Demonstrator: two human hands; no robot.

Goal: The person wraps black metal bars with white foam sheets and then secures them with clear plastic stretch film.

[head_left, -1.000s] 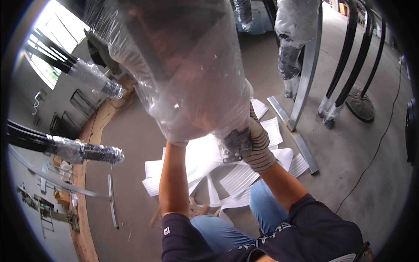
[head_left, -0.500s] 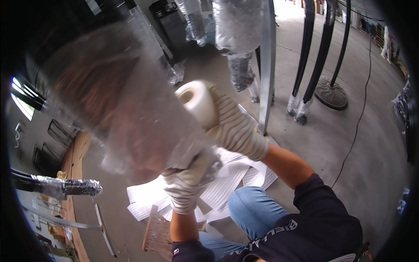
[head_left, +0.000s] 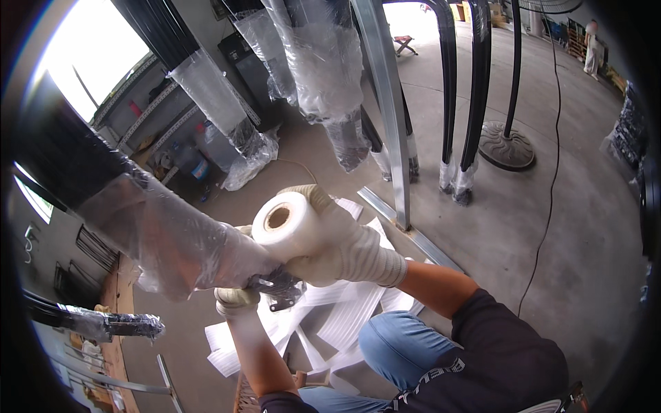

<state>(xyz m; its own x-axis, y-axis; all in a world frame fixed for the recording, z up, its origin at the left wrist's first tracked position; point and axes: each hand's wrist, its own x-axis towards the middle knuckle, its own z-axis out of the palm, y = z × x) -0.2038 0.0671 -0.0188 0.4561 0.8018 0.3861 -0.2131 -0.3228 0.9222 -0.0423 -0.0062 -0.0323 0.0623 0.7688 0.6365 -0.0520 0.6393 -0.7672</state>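
Note:
My right hand (head_left: 344, 241), in a striped pale knit glove, is closed around a roll of clear stretch film (head_left: 296, 230) with a brown cardboard core. The roll rests against the film-wrapped end of a bundle of black poles (head_left: 172, 230), which slants in from the left. A dark metal bracket (head_left: 279, 288) with holes sticks out of the bundle's end. My gloved left hand (head_left: 237, 301) reaches up behind that end. Its wrist and cuff show below the bundle, but most of the fingers are hidden, so their grip cannot be made out.
White foam sheets (head_left: 344, 313) lie on the floor by my knee. An upright metal bar (head_left: 392, 124) stands ahead. Other wrapped poles (head_left: 323, 69) hang nearby. Farther right are a round stand base (head_left: 506, 146) and a cable (head_left: 551, 199). Another wrapped pole (head_left: 131, 325) juts in at left.
The roll has shifted slightly left and down with my right hand. My left hand has moved left, farther behind the bundle. The bundle's end appears lower and less blurred, and the view has shifted.

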